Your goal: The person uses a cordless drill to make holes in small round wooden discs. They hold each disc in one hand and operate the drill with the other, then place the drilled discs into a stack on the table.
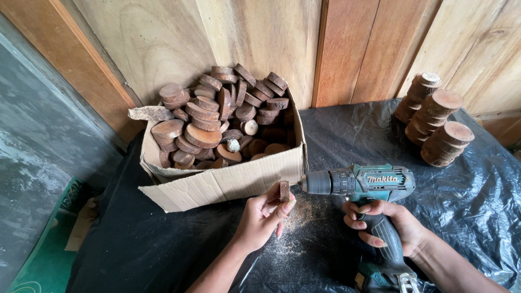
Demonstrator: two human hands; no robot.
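Observation:
My left hand (pixel 261 216) pinches a small round wood slice (pixel 284 190) on edge, holding it upright above the black sheet. My right hand (pixel 386 225) grips the handle of a teal cordless drill (pixel 361 182). The drill's dark chuck points left at the slice's flat face, almost touching it. A patch of sawdust (pixel 297 215) lies on the sheet right under the slice.
An open cardboard box (pixel 228 182) heaped with brown wood slices stands behind my left hand. Three leaning stacks of wood slices (pixel 437 119) stand at the back right. Black plastic sheet (pixel 163 244) covers the table; wooden planks form the wall behind.

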